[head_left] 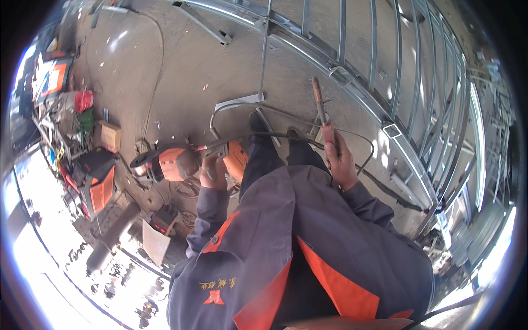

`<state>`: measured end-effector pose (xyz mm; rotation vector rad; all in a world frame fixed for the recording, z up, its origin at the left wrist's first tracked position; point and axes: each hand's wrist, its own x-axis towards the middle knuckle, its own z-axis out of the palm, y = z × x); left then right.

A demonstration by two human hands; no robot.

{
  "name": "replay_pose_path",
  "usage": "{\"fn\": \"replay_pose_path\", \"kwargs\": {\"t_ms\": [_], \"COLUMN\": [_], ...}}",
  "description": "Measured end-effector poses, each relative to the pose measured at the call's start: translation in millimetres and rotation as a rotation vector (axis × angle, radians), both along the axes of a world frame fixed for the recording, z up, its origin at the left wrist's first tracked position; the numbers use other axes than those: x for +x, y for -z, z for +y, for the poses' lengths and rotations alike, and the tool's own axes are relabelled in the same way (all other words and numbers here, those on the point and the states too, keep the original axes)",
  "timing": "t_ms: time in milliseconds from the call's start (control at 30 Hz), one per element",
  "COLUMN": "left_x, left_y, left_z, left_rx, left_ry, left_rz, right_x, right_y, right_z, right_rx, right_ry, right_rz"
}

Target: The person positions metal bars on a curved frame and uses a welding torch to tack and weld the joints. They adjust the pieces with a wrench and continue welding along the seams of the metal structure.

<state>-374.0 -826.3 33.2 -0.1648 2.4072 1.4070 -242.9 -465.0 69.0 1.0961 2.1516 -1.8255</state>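
My right hand [342,163] is closed round the red grip of a welding electrode holder [323,118], raised in front of my right leg. Its jaw end is rusty brown and points away from me. My left hand [213,171] is closed on the handle of an orange and black power tool [179,163], at the left of my legs. Orange housing shows on both sides of this hand, and a dark round part lies at the tool's far left end. A black cable [269,133] runs across my legs between the hands.
A long galvanized steel frame with bars [379,113] curves along the right. A short metal angle piece [240,102] lies ahead of my feet. At left are an orange and black machine [100,190], a cardboard box [110,136] and a dark pipe [115,236]. Cables trail over the floor.
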Motion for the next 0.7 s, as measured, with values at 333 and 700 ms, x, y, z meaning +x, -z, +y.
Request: {"fn": "replay_pose_path", "kwargs": {"t_ms": [333, 700], "left_x": [-89.0, -144.6], "left_y": [3.1, 1.5], "left_z": [33.8, 151.8], "left_rx": [-0.005, -0.125], "left_ry": [0.399, 0.496], "left_rz": [-0.019, 0.032], "right_x": [-45.8, -75.3], "right_y": [-7.3, 6.5], "right_z": [-50.3, 13.2], "right_rx": [0.041, -0.109], "right_ry": [0.118, 0.012], "right_rz": [-0.094, -0.239]}}
